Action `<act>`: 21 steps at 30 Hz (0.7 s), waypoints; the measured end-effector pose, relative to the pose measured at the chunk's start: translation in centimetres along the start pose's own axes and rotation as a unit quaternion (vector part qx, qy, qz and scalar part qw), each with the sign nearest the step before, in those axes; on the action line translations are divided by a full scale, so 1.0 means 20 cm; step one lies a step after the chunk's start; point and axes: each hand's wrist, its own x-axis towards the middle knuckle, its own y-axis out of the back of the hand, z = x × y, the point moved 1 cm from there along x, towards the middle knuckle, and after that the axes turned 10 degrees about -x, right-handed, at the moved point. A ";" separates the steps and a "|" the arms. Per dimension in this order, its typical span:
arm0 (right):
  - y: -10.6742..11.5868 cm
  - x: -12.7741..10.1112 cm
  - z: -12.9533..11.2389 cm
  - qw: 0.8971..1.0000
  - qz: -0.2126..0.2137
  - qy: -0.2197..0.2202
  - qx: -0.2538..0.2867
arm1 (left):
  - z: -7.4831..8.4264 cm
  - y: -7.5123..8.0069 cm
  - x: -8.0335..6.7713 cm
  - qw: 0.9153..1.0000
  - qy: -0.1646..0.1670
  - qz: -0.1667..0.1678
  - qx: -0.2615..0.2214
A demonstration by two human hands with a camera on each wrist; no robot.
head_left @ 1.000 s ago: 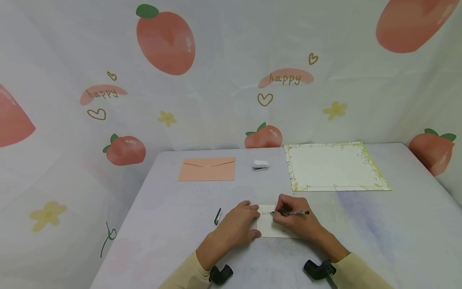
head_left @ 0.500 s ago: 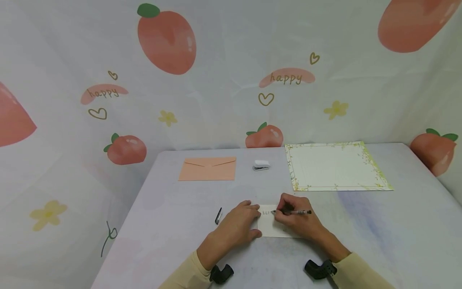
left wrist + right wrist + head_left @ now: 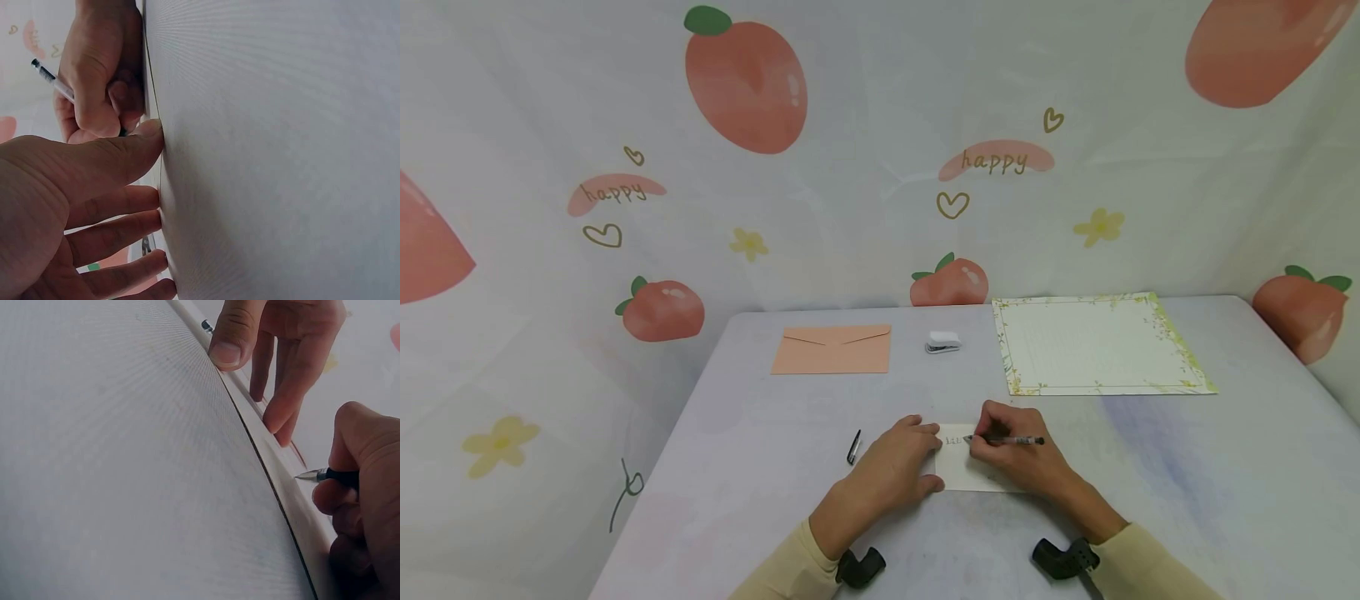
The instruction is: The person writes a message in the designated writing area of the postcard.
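Observation:
A small cream sheet of paper (image 3: 958, 471) lies on the table between the two hands, with a short row of handwritten marks near its top left. My right hand (image 3: 1018, 454) grips a pen (image 3: 1018, 440), its tip at the paper just right of those marks. In the right wrist view the pen's metal tip (image 3: 306, 475) meets the sheet. My left hand (image 3: 895, 467) rests on the paper's left edge, fingers spread and fairly straight. The left wrist view shows its thumb (image 3: 125, 156) and fingertips touching the sheet. Just left of that hand lies a black and clear pen cap (image 3: 853, 447).
A peach-coloured envelope (image 3: 831, 352) lies at the back left of the table (image 3: 737, 500). Right of it sits a small white stapler (image 3: 942, 342). A large sheet with a floral border (image 3: 1097, 346) is at the back right, close to the patterned backdrop (image 3: 850, 167).
The pen tip has shifted very slightly along the row of marks. The left hand stays in place on the paper, and the other objects have not moved.

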 end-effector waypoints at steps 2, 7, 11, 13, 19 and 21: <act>0.00 0.00 0.00 1.000 -0.001 0.003 0.000 | 0.00 0.00 0.00 1.000 0.000 0.000 0.001; 0.00 0.00 0.00 1.000 0.003 0.008 0.001 | 0.00 0.00 0.00 1.000 -0.004 0.003 0.001; 0.00 0.00 0.00 1.000 -0.003 0.011 0.000 | 0.00 0.00 0.00 1.000 -0.005 0.004 0.000; 0.00 0.00 0.00 1.000 -0.006 0.011 -0.001 | 0.00 0.00 0.00 1.000 -0.005 0.004 0.000; 0.00 0.00 0.00 1.000 -0.003 0.014 0.002 | 0.00 0.01 0.00 1.000 -0.001 0.001 0.000; 0.00 0.00 0.00 1.000 -0.007 0.014 0.004 | 0.00 0.01 0.00 1.000 -0.001 0.000 0.001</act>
